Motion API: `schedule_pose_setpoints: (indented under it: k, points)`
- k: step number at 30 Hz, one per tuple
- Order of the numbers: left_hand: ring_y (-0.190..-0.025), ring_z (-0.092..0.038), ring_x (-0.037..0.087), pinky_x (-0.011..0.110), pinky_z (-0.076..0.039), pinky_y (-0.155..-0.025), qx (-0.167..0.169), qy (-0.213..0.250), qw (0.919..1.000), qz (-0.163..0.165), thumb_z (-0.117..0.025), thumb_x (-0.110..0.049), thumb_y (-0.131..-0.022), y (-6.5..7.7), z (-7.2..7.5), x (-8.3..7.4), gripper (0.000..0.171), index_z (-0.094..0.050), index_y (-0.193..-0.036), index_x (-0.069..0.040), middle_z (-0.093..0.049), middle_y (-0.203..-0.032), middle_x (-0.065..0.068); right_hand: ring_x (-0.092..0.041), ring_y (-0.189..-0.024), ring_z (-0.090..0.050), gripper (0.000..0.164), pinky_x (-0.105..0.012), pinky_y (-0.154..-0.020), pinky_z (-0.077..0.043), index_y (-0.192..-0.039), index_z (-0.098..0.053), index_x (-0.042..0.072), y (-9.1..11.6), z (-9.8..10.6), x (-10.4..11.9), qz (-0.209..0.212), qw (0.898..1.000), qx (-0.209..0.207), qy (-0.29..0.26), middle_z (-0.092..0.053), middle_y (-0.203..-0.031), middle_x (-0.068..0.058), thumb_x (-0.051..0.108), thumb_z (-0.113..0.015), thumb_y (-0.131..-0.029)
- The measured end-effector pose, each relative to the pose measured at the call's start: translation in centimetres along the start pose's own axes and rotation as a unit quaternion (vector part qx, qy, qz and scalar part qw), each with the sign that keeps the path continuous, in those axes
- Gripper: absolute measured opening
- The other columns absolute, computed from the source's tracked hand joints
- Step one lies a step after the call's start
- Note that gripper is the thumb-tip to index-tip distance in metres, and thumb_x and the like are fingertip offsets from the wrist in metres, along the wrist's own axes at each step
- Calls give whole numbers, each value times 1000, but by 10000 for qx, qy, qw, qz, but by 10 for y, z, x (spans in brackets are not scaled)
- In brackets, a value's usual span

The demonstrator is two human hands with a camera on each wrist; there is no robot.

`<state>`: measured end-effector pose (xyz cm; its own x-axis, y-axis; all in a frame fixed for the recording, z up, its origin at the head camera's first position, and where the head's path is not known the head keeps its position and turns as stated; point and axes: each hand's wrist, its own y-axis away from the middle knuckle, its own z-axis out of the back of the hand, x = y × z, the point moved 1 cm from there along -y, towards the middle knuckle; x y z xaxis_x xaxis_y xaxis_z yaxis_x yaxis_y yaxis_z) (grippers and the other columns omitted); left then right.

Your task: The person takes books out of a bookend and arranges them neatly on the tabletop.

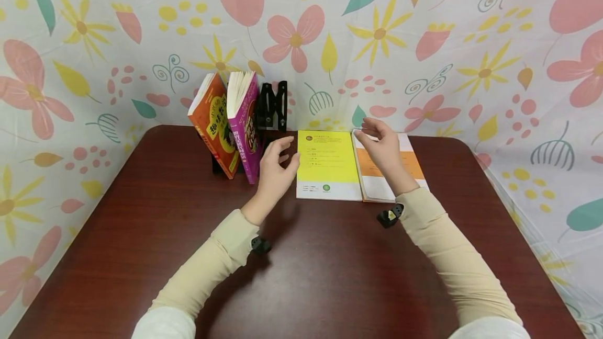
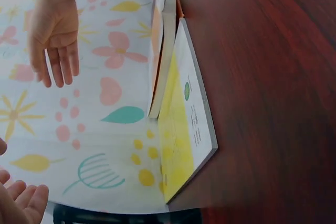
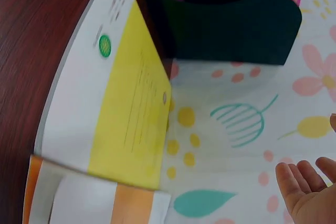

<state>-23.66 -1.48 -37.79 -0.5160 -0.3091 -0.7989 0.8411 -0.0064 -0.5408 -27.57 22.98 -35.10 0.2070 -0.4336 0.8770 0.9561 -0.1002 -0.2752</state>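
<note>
My left hand point(image 1: 278, 169) hovers with loosely bent fingers between the purple book and the yellow-and-white book point(image 1: 325, 164), holding nothing. Over the white book with an orange band point(image 1: 367, 156) hangs my right hand point(image 1: 383, 153), its fingers relaxed around air. The left wrist view shows this right hand point(image 2: 56, 45) apart from the books. Both flat books lie side by side near the back edge, and the white one's cover stands slightly raised. To the left, the purple book point(image 1: 246, 130) and an orange book point(image 1: 218, 124) stand upright, leaning, in a black bookend point(image 1: 273, 106).
The dark reddish-brown table point(image 1: 330, 276) stretches out in front of the books. Behind it hangs a floral-patterned cloth point(image 1: 297, 41), close to the table's back edge. Each wrist carries a small black camera point(image 1: 390, 216).
</note>
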Motion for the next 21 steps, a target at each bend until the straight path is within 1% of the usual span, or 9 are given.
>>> schedule_pose_setpoints:
  k: [4,5,9,12,14,16,19,21]
  points:
    - [-112,-57,31,47,-52,-89,-479,309,9984,6,-62,-5,-89,5,10,5,33,-56,-121,3,-57,-120,22,-31,-120,-53,51,-45,-100,-45,-136,-48,1,3,-13,6,149,9999,14,-51,-55,-130,-19,20,-63,-91]
    - [-112,-57,32,47,-52,-88,-597,364,9976,-3,-62,-5,-89,6,12,5,32,-55,-120,4,-57,-120,22,-33,-120,-53,51,-46,-100,-45,-137,-47,0,3,-16,7,170,9998,29,-39,-54,-130,-21,17,-63,-91]
    - [-106,-59,31,46,-53,-85,-1001,441,9939,-165,-62,-4,-89,10,20,5,30,-54,-117,5,-60,-115,22,-37,-120,-52,54,-49,-100,-44,-139,-43,-1,3,-26,12,332,9993,133,-86,-54,-129,-24,13,-63,-91]
    - [-100,-60,30,44,-53,-82,-1270,444,9905,-279,-63,-3,-89,11,24,6,30,-52,-116,4,-63,-109,20,-36,-120,-52,56,-48,-100,-44,-140,-44,2,3,-32,15,421,9988,203,-122,-54,-129,-23,15,-65,-90]
    - [-98,-60,30,43,-52,-80,-1504,431,9871,-334,-64,-4,-88,12,26,9,31,-52,-115,4,-63,-106,20,-34,-119,-53,55,-47,-100,-44,-139,-45,3,3,-36,17,473,9984,241,-178,-55,-128,-21,16,-65,-90]
    - [-98,-58,30,42,-51,-81,-1797,387,9822,-380,-66,-4,-87,12,28,10,31,-52,-113,5,-60,-106,20,-33,-120,-52,55,-47,-100,-45,-139,-45,3,4,-41,21,484,9980,294,-268,-54,-129,-20,16,-65,-90]
    - [-103,-52,28,44,-48,-84,-2223,223,9736,-459,-67,-5,-86,13,32,13,34,-50,-113,6,-54,-110,23,-32,-122,-51,55,-46,-101,-44,-139,-44,3,5,-49,26,487,9972,398,-400,-53,-131,-20,16,-65,-90]
    - [-107,-47,28,44,-46,-86,-2430,120,9688,-478,-68,-6,-85,13,33,14,38,-48,-115,7,-49,-114,24,-31,-123,-51,56,-46,-101,-44,-139,-44,3,6,-55,28,445,9970,457,-434,-53,-132,-20,17,-66,-89]
